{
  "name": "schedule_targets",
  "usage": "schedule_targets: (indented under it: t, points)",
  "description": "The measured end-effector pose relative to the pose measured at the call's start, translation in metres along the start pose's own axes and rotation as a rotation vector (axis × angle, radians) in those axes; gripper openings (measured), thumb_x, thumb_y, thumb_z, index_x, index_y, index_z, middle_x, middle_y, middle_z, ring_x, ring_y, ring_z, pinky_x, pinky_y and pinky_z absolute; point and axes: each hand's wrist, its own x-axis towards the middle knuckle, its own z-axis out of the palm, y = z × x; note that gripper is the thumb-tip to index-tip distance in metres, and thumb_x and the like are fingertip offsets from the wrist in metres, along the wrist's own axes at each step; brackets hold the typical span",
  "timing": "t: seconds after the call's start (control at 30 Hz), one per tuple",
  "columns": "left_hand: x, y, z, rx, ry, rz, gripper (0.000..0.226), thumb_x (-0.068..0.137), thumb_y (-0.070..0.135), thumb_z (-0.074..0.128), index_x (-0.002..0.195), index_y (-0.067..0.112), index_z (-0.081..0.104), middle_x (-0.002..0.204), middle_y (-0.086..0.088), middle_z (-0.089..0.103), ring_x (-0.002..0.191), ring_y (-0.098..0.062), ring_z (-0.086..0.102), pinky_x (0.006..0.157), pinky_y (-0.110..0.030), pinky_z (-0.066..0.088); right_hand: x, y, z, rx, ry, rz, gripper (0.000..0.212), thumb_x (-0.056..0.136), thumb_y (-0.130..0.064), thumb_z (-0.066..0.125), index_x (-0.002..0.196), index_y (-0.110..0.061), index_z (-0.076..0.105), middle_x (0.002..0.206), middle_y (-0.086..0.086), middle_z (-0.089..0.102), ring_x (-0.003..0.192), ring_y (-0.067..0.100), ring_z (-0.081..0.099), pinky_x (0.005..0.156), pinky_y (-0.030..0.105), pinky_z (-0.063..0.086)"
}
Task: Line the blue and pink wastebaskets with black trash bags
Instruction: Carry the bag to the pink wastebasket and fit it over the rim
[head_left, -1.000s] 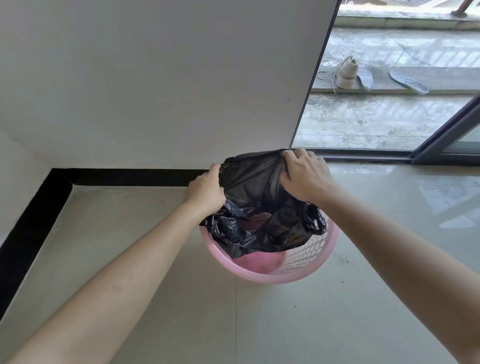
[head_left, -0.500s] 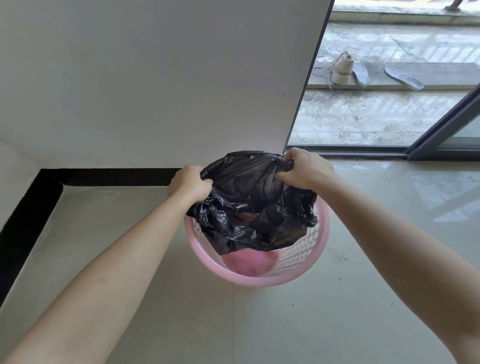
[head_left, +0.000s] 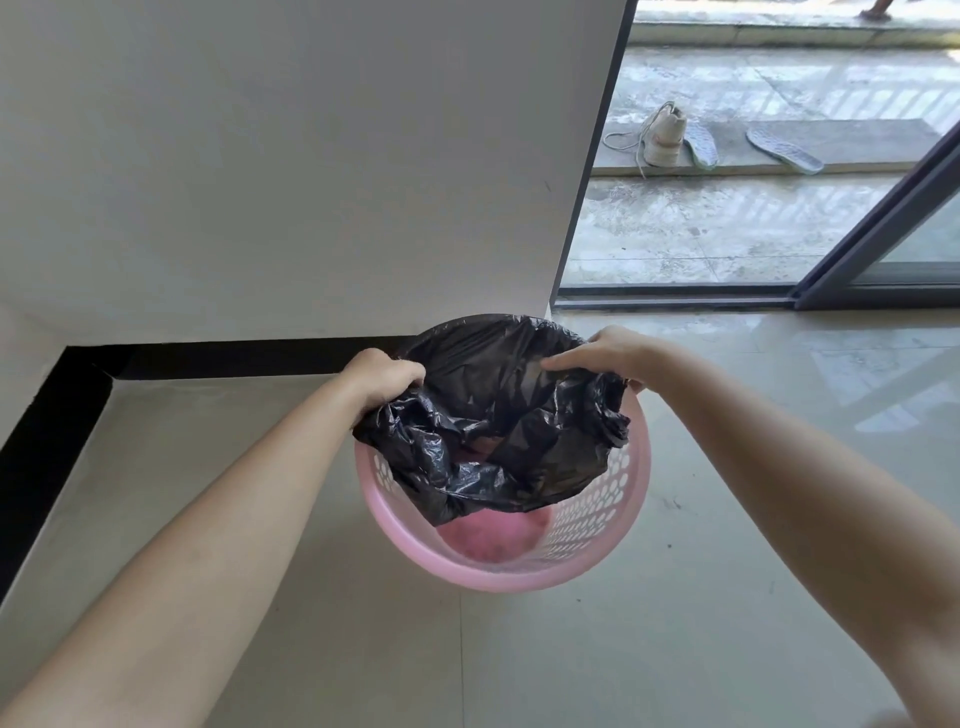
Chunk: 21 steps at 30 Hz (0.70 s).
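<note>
A pink perforated wastebasket stands on the tiled floor by the wall. A black trash bag hangs open inside it, its mouth stretched over the far rim. The near rim and part of the pink bottom stay bare. My left hand grips the bag's edge at the basket's left side. My right hand holds the bag's edge at the right rim, fingers pointing left over the plastic. No blue wastebasket is in view.
A white wall with a black skirting strip runs just behind the basket. To the right, a sliding glass door frame opens onto a balcony with a shoe and two insoles.
Both hands have drawn apart and lowered, spreading the bag's mouth wider. The far edge of the bag now lies over the basket's back rim.
</note>
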Motion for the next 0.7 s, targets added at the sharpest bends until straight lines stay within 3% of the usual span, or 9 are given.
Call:
schedule_targets:
  t: [0.1, 0.2, 0.3, 0.43, 0.5, 0.53, 0.6, 0.63, 0.7]
  points:
    - [0.005, -0.002, -0.001, -0.087, -0.043, -0.038, 0.02, 0.069, 0.023, 0.069, 0.075, 0.004, 0.065, 0.073, -0.011, 0.066, 0.063, -0.027, 0.065, 0.062, -0.033, 0.053, -0.001, 0.003, 0.002, -0.002, 0.027, -0.008, 0.068, 0.055, -0.071, 0.076, 0.085, -0.011, 0.068, 0.084, 0.004, 0.066, 0.077, 0.022, 0.063, 0.061, 0.029, 0.05]
    - [0.014, -0.001, -0.003, 0.18, 0.18, 0.082, 0.026, 0.08, 0.03, 0.069, 0.079, 0.005, 0.065, 0.088, -0.011, 0.067, 0.083, -0.03, 0.062, 0.068, -0.03, 0.046, -0.006, 0.002, 0.001, 0.015, 0.074, -0.099, 0.051, 0.063, -0.058, 0.079, 0.083, -0.013, 0.069, 0.076, 0.004, 0.068, 0.067, 0.021, 0.065, 0.057, 0.029, 0.053]
    - [0.02, -0.006, -0.013, 0.219, 0.35, 0.093, 0.027, 0.082, 0.033, 0.068, 0.085, 0.006, 0.069, 0.093, -0.014, 0.069, 0.084, -0.031, 0.06, 0.069, -0.029, 0.042, -0.013, 0.002, -0.001, 0.228, 0.054, -0.227, 0.025, 0.072, -0.041, 0.079, 0.094, -0.034, 0.07, 0.084, 0.0, 0.075, 0.069, 0.015, 0.074, 0.055, 0.031, 0.059]
    - [0.02, -0.016, -0.021, 0.17, 0.426, 0.078, 0.028, 0.082, 0.034, 0.069, 0.092, 0.008, 0.069, 0.099, -0.014, 0.069, 0.086, -0.032, 0.06, 0.07, -0.031, 0.042, -0.02, -0.004, 0.008, 0.314, 0.116, -0.317, 0.034, 0.076, -0.054, 0.072, 0.107, -0.04, 0.065, 0.089, -0.008, 0.074, 0.074, 0.011, 0.073, 0.058, 0.033, 0.061]
    - [0.012, -0.015, -0.021, 0.231, 0.493, 0.138, 0.033, 0.081, 0.035, 0.07, 0.101, 0.01, 0.063, 0.112, -0.015, 0.063, 0.098, -0.034, 0.058, 0.078, -0.035, 0.045, -0.019, -0.004, 0.014, 0.33, 0.189, -0.337, 0.047, 0.073, -0.066, 0.069, 0.11, -0.037, 0.065, 0.093, -0.009, 0.073, 0.076, 0.007, 0.072, 0.065, 0.032, 0.062]
    - [0.01, -0.014, -0.021, 0.351, 0.565, 0.221, 0.04, 0.079, 0.036, 0.072, 0.108, 0.011, 0.058, 0.124, -0.017, 0.055, 0.111, -0.037, 0.053, 0.088, -0.04, 0.045, -0.019, -0.003, 0.017, 0.333, 0.229, -0.345, 0.051, 0.072, -0.07, 0.067, 0.11, -0.036, 0.065, 0.093, -0.01, 0.073, 0.077, 0.005, 0.071, 0.068, 0.031, 0.062]
    - [-0.002, -0.007, -0.018, 0.679, 0.743, 0.483, 0.056, 0.074, 0.036, 0.075, 0.116, 0.009, 0.05, 0.143, -0.024, 0.032, 0.136, -0.042, 0.027, 0.108, -0.057, 0.026, -0.019, -0.001, 0.022, 0.301, 0.319, -0.351, 0.056, 0.073, -0.075, 0.061, 0.111, -0.033, 0.066, 0.092, -0.013, 0.071, 0.082, 0.006, 0.068, 0.071, 0.028, 0.058]
    - [-0.012, 0.0, -0.016, 0.769, 0.825, 0.662, 0.059, 0.072, 0.036, 0.075, 0.117, 0.009, 0.048, 0.147, -0.026, 0.026, 0.14, -0.042, 0.019, 0.11, -0.061, 0.017, -0.019, -0.002, 0.026, 0.279, 0.375, -0.343, 0.057, 0.075, -0.076, 0.058, 0.111, -0.032, 0.065, 0.091, -0.014, 0.069, 0.084, 0.006, 0.066, 0.071, 0.025, 0.053]
    - [-0.029, 0.016, -0.002, 0.782, 0.905, 1.02, 0.052, 0.075, 0.038, 0.069, 0.114, 0.011, 0.049, 0.146, -0.022, 0.031, 0.139, -0.039, 0.021, 0.107, -0.059, 0.016, -0.018, -0.004, 0.032, 0.259, 0.466, -0.323, 0.059, 0.079, -0.076, 0.051, 0.113, -0.03, 0.064, 0.094, -0.011, 0.067, 0.087, 0.009, 0.061, 0.073, 0.025, 0.045]
